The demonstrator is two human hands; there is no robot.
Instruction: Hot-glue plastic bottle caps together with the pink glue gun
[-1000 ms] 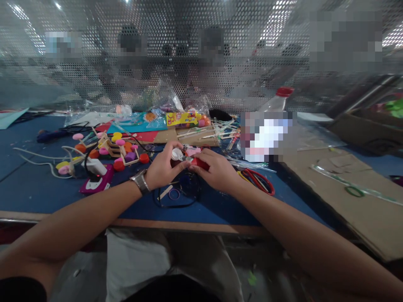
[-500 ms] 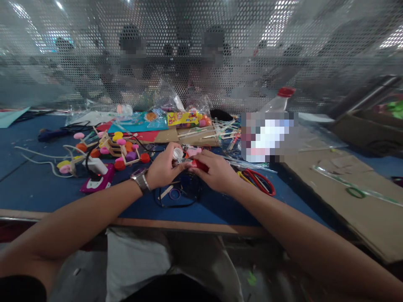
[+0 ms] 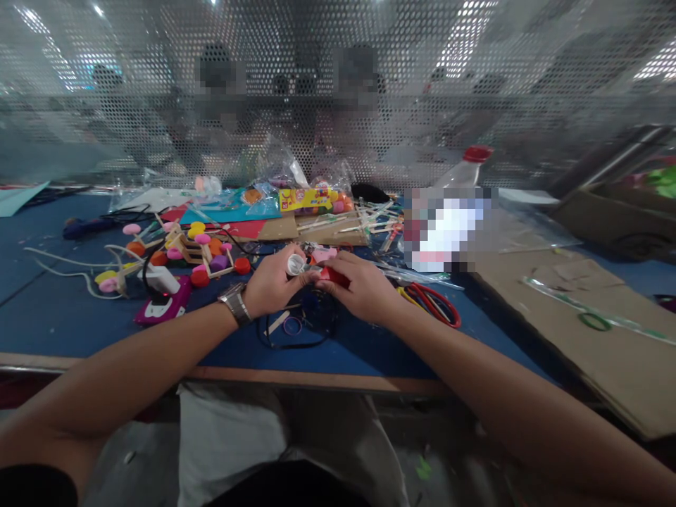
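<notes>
Above the middle of the blue table, my left hand (image 3: pixel 271 282) is closed on a small white round cap (image 3: pixel 296 265), its hollow side facing up toward me. A watch circles that wrist. My right hand (image 3: pixel 362 287) is wrapped around a red-handled tool (image 3: pixel 334 277) with a greyish tip beside the cap; fingers hide most of it, so its kind is unclear. The two thumbs nearly meet. Beneath the hands lie a black cord (image 3: pixel 296 346), a purple ring (image 3: pixel 292 325) and a flat wooden stick (image 3: pixel 277 322).
Stick models with coloured discs (image 3: pixel 198 246) stand left, behind a purple power socket (image 3: pixel 165 299) with a white plug. Red-handled scissors (image 3: pixel 441 306) lie right of my hands. Beyond are craft packets (image 3: pixel 306 199) and a clear bottle (image 3: pixel 467 169). Cardboard (image 3: pixel 581 317) covers the right side.
The white cap has shifted slightly left and down and tilted a little in my left hand. My right hand keeps its grip on the red-handled tool.
</notes>
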